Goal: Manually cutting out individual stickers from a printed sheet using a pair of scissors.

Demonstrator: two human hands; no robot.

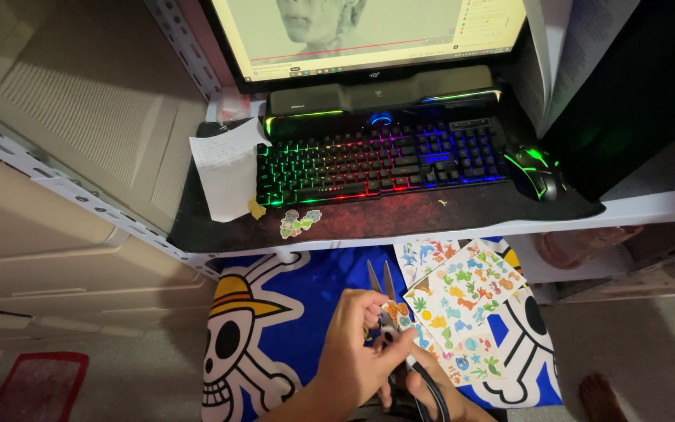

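Landmark: blue cloth printed with white skulls [314,289], spread below the desk edge
Left hand [357,352]: over the cloth's middle, fingers pinched on a small colourful sticker cutout [394,313]
Right hand [431,395]: at the cloth's lower edge, mostly hidden; grip state cannot be told
Metal scissors with dark handles [382,287]: blades slightly parted, pointing away, touching the cutout
Sticker sheets with colourful animal shapes [462,309]: on the cloth, just right of the scissors
Backlit rainbow keyboard [380,160]: on the desk above the cloth
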